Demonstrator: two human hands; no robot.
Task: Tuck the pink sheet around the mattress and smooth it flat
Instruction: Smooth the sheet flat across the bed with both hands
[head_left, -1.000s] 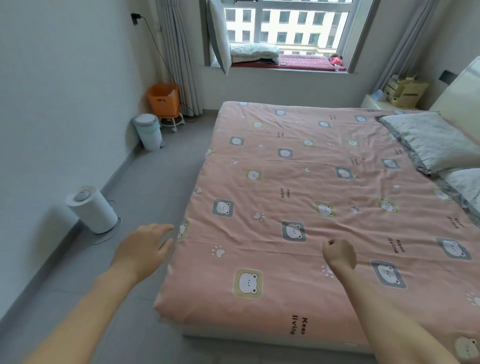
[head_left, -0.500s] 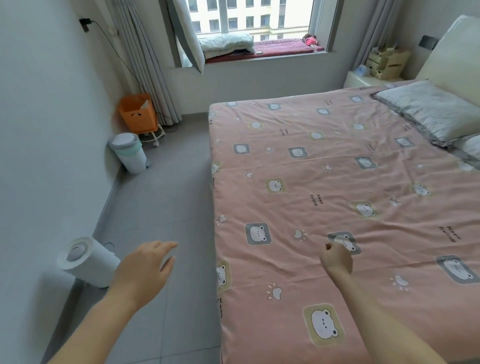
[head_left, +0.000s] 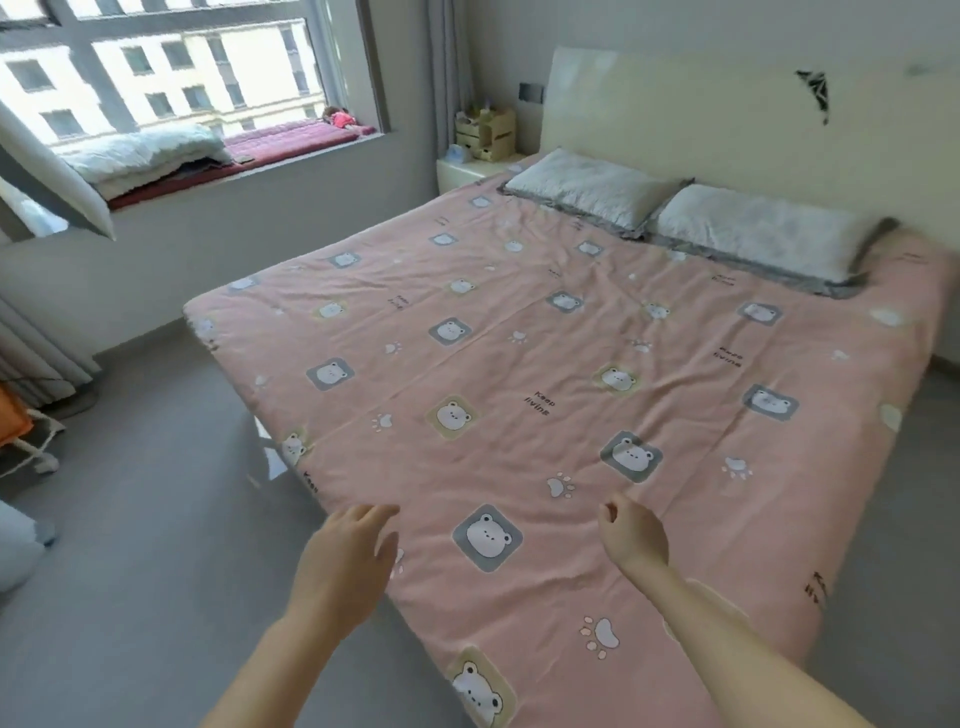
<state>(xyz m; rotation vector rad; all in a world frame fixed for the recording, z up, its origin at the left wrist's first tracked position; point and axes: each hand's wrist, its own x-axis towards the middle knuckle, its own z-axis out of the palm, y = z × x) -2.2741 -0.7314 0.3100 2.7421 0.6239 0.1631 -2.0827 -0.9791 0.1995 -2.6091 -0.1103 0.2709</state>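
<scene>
Here, pink bear-print sheet (head_left: 519, 374) covers mattress; left hand (head_left: 345, 558) spread at its near corner, right hand (head_left: 634, 535) loosely curled, empty, above sheet; two grey pillows (head_left: 675, 213) at headboard.

One head view — looking down across the bed (head_left: 519, 364) from its foot corner.

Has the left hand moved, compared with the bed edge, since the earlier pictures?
Yes. The left hand was out over the floor beside the bed; now its fingers reach over the edge of the pink sheet.
</scene>
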